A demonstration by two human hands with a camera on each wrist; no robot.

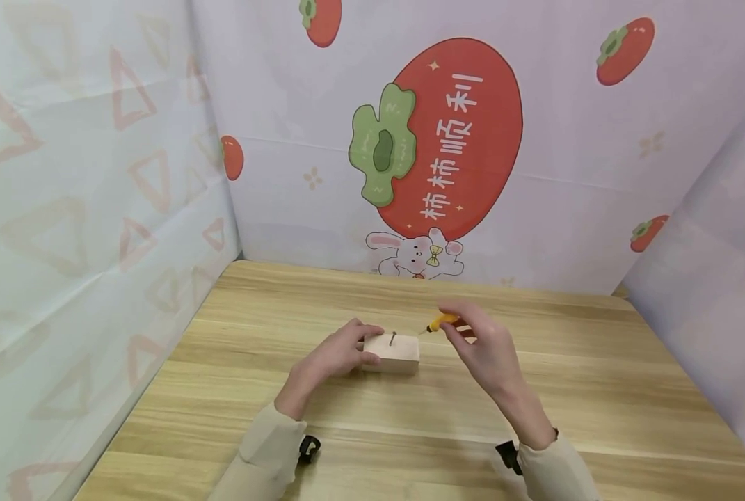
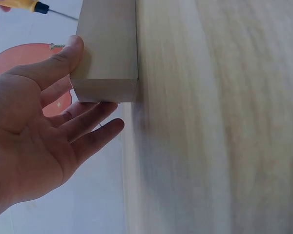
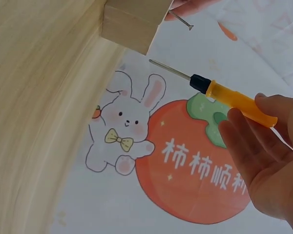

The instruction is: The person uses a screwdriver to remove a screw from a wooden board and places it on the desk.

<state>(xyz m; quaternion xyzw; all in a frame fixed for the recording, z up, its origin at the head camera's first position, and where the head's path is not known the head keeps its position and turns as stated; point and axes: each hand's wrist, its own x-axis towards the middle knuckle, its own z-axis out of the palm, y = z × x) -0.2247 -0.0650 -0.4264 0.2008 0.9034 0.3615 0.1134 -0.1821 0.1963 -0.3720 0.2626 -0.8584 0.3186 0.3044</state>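
A pale wooden block (image 1: 392, 363) lies on the table, with a screw (image 1: 393, 338) standing up out of its top face. My left hand (image 1: 341, 346) grips the block's left end, thumb on the near side and fingers at the far side and end. To the right of the block, my right hand (image 1: 487, 348) pinches the yellow handle of a screwdriver (image 3: 237, 101) between thumb and fingers. The screwdriver's thin metal shaft slants down toward the block's right end, its tip apart from the screw. In the left wrist view the screw (image 2: 57, 46) shows beside my thumb.
The wood-grain table (image 1: 234, 403) spreads around the block. Behind it hangs a white backdrop (image 1: 284, 195) printed with a big persimmon and a rabbit. Patterned side walls (image 1: 97, 243) stand at left and right. Black straps (image 1: 309, 449) sit near both wrists.
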